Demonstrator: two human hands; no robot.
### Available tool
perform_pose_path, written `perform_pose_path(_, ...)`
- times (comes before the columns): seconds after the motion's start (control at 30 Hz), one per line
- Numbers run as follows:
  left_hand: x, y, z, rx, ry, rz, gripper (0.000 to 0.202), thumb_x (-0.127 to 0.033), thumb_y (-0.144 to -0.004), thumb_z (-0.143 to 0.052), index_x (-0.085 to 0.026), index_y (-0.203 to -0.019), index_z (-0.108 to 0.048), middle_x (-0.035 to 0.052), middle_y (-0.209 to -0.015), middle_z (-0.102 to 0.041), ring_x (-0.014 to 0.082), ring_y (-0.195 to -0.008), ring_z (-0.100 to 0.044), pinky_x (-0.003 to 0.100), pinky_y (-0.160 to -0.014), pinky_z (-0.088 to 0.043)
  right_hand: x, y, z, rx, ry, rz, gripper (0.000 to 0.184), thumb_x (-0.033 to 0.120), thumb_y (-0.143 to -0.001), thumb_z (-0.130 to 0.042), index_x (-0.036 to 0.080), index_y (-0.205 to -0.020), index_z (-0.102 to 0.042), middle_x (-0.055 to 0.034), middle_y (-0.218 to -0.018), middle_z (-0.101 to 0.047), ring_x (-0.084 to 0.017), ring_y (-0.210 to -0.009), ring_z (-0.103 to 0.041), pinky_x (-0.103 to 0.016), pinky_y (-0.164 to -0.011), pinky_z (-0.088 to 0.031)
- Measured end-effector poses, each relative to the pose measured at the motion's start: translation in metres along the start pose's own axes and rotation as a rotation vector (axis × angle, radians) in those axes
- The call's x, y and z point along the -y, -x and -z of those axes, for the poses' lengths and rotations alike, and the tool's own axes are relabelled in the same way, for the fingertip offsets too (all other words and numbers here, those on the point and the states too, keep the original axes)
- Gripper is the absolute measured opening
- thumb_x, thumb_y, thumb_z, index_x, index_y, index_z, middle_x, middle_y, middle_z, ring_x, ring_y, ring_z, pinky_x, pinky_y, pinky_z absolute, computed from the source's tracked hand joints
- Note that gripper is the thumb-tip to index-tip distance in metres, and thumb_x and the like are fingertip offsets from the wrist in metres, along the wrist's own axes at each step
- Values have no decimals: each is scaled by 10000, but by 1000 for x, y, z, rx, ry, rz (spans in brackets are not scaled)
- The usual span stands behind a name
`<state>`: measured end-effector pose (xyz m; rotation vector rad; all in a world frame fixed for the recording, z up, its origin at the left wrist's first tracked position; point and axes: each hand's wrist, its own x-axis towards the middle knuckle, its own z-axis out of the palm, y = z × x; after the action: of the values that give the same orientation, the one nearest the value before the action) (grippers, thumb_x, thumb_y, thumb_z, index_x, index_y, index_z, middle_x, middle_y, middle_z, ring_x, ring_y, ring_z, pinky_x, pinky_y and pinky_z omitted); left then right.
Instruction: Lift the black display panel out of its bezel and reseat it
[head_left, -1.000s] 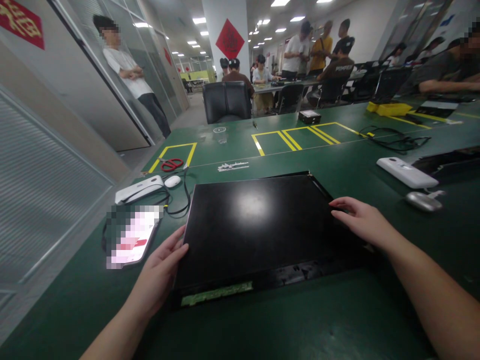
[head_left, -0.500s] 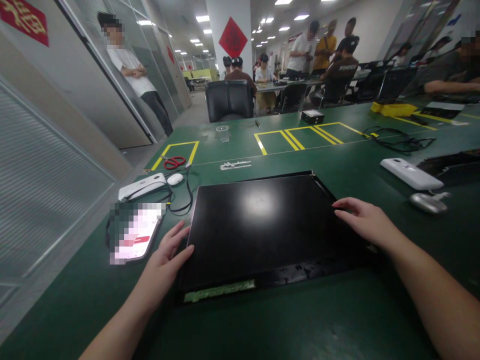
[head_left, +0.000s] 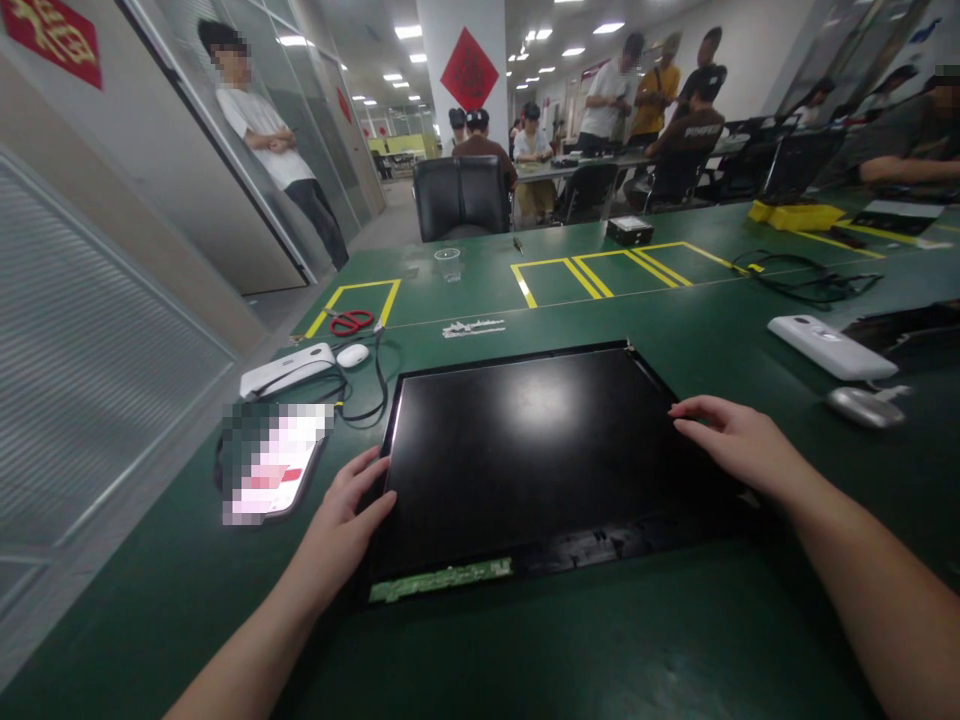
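A black display panel [head_left: 525,450] lies flat on the green table [head_left: 600,640], with a green circuit strip [head_left: 441,580] along its near edge. My left hand [head_left: 345,520] rests against the panel's left edge, fingers spread and extended. My right hand [head_left: 731,445] lies flat on the panel's right edge, fingers stretched out. Neither hand grips anything. A lit phone [head_left: 274,465] lies on the table just left of my left hand.
A white device [head_left: 286,368], a white mouse [head_left: 352,355], black cables and red scissors [head_left: 349,321] sit at the left. A white box [head_left: 832,346] and grey mouse [head_left: 862,406] lie right. Beyond are a clear cup [head_left: 448,263], yellow tape outlines, chairs and several people.
The panel has been lowered slightly so its far edge lies flatter on the table. My left hand slid a little right along the panel's left edge. My right hand barely moved.
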<state>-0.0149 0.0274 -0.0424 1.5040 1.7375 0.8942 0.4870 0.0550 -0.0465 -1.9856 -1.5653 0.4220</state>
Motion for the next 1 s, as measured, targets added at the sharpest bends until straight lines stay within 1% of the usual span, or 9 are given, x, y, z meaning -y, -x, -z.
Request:
perform_pose_path(0.23, 3, -2, -4, 2, -69, -13, 494, -452, -881, -659, -215, -1298, -779, 166, -1636, -516, 423, -1546, -422, 599, -1274, -298, 2, 0, 0, 21, 3, -63, 304, 517, -751, -651, 293, -900, -792, -55, -868, -796, -274, -764, -707, -406, -669, -522)
perform_pose_path(0.33, 5, -3, -5, 1, -101, -39, 518, -452, -885, -644, -184, -1311, -768, 190, -1632, -507, 429, -1544, -421, 601, -1279, -287, 2, 0, 0, 13, -4, -64, 302, 515, -755, -651, 291, -901, -793, -55, -855, -789, -272, -767, -705, -403, -666, -525)
perform_pose_path(0.47, 9, -4, -4, -9, -126, -80, 469, -437, -881, -670, -240, -1294, -773, 156, -1595, -551, 421, -1520, -457, 616, -1266, -308, 0, 0, 0, -10, -8, -18, 276, 506, -744, -665, 295, -865, -796, -49, -819, -788, -267, -742, -704, -385, -623, -514)
perform_pose_path(0.63, 12, -5, -2, 30, -166, -102, 496, -454, -931, -619, -221, -1353, -736, 174, -1616, -514, 405, -1535, -439, 611, -1268, -300, 0, 0, 0, -6, 1, -28, 294, 533, -743, -660, 306, -867, -801, -46, -808, -789, -259, -691, -694, -371, -573, -486)
perform_pose_path(0.77, 11, -4, -2, 39, -192, -120, 475, -450, -945, -610, -249, -1359, -727, 156, -1610, -517, 386, -1533, -445, 594, -1263, -314, -3, 0, -1, -21, 12, 7, 299, 545, -749, -657, 308, -864, -798, -37, -772, -780, -248, -651, -682, -357, -548, -469)
perform_pose_path(0.83, 9, -1, -2, 45, -225, -141, 514, -449, -958, -596, -232, -1414, -688, 176, -1626, -495, 390, -1544, -427, 601, -1264, -304, -4, 0, -1, -15, 17, 11, 313, 553, -749, -655, 306, -875, -800, -34, -765, -777, -245, -647, -679, -354, -551, -470)
perform_pose_path(0.9, 7, 4, -3, 61, -269, -175, 583, -452, -969, -587, -211, -1499, -618, 204, -1650, -463, 398, -1558, -402, 616, -1261, -299, -3, 0, 0, -1, 23, -1, 323, 557, -744, -653, 305, -884, -800, -32, -766, -775, -245, -649, -677, -357, -557, -472)
perform_pose_path(0.93, 6, 6, -3, 73, -291, -193, 612, -457, -973, -587, -207, -1532, -588, 215, -1670, -438, 405, -1563, -391, 623, -1251, -314, -3, 0, 0, 5, 26, -10, 328, 558, -742, -650, 305, -889, -799, -33, -766, -774, -246, -650, -675, -360, -560, -473)
perform_pose_path(1.0, 7, 11, -2, 94, -330, -243, 621, -476, -974, -599, -229, -1543, -586, 212, -1697, -411, 419, -1560, -391, 636, -1224, -357, 0, 1, 0, 11, 34, -27, 337, 557, -746, -636, 303, -899, -797, -34, -756, -766, -247, -646, -668, -367, -563, -473)
